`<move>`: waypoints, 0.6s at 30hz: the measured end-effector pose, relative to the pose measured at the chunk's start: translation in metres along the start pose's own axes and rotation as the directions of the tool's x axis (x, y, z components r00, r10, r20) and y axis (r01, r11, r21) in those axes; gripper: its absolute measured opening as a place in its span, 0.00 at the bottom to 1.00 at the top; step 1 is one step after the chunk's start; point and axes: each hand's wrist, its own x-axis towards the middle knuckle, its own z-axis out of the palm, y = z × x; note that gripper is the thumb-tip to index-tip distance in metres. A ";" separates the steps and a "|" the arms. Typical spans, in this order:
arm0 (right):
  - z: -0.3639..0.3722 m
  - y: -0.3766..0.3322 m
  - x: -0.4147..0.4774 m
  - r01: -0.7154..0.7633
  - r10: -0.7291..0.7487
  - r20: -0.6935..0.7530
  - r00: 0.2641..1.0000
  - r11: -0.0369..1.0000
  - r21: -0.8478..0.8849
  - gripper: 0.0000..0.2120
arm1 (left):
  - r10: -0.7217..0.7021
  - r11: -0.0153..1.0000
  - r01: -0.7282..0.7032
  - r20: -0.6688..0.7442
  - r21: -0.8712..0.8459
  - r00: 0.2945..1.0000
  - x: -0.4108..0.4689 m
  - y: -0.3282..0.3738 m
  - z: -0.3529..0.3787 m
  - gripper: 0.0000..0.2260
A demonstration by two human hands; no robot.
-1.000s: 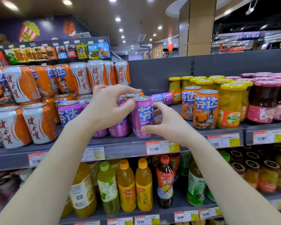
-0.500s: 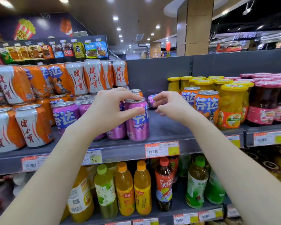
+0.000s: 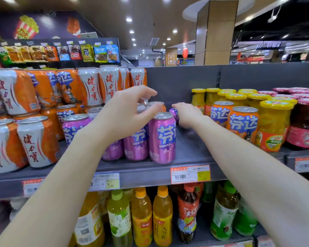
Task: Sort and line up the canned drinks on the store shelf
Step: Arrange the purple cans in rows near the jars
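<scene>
White-and-orange cans [image 3: 37,141] sit well out to the left of both hands, so we skip them. The left hand [image 3: 125,114] hovers over the tops of the upright purple cans [image 3: 136,143]. Its fingers are curved with thumb and forefinger apart. It's blurred, so we cannot tell if it pinches a can rim or just hangs above. The front purple can [image 3: 161,138] stands just below and right of that hand, at the shelf [image 3: 191,148] edge.

Key relation: the tipped purple can [image 3: 174,113] lies on its side behind the front purple can, in the gap between the two hands. Its long axis runs across the shelf, and its round end faces the left hand. The rest of the can is under the right hand [image 3: 187,114], so the right hand is the nearer one. Its fingers curl over the can body and we read that as a grip, though the palm side is hidden. Hands are apart, with only that can end between them.

Orange cans [image 3: 243,123] stand just to the right of the right wrist, not touching it.

We judge the next move is to stand the tipped can up and slot it into the purple row, toward the left hand.
</scene>
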 end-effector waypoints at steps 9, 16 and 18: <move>0.003 0.006 0.014 0.029 -0.041 -0.054 0.998 0.979 -0.201 0.19 | -0.035 0.999 0.034 -0.035 -0.043 0.999 0.006 -0.017 0.002 0.17; -0.012 0.007 0.001 -0.185 0.227 -0.126 0.966 0.942 0.278 0.26 | -0.023 1.000 0.023 -0.009 0.003 1.000 0.014 -0.014 -0.004 0.17; -0.018 0.006 -0.006 -0.208 0.271 -0.075 0.960 0.864 0.458 0.28 | -0.020 1.000 0.020 -0.004 0.003 1.000 0.016 -0.012 -0.002 0.17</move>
